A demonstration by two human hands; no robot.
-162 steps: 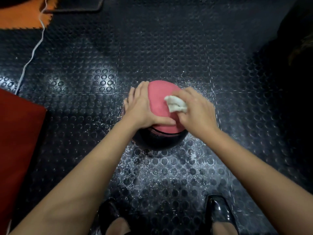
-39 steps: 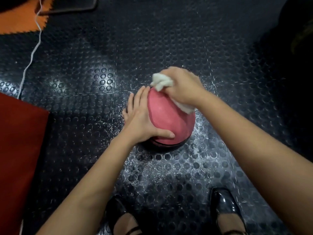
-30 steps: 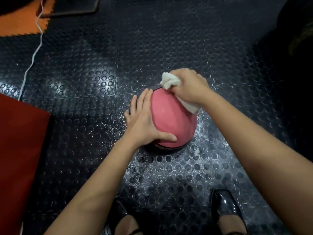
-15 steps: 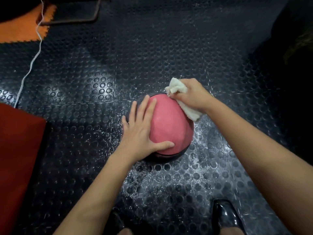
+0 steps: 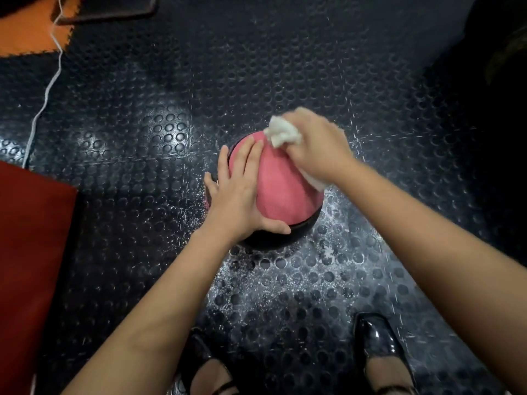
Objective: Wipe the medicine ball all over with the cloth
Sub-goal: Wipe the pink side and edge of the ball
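Right hand (image 5: 316, 146) grips cloth (image 5: 282, 134) atop medicine ball (image 5: 281, 189); left hand (image 5: 238, 195) spread flat, steadying; ball may roll on studded floor (image 5: 285, 67).

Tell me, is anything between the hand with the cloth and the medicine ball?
Nothing visible is. The right hand grips the white cloth and presses it against the far upper right of the medicine ball. The left hand rests spread on the ball's left side, apart from the cloth.
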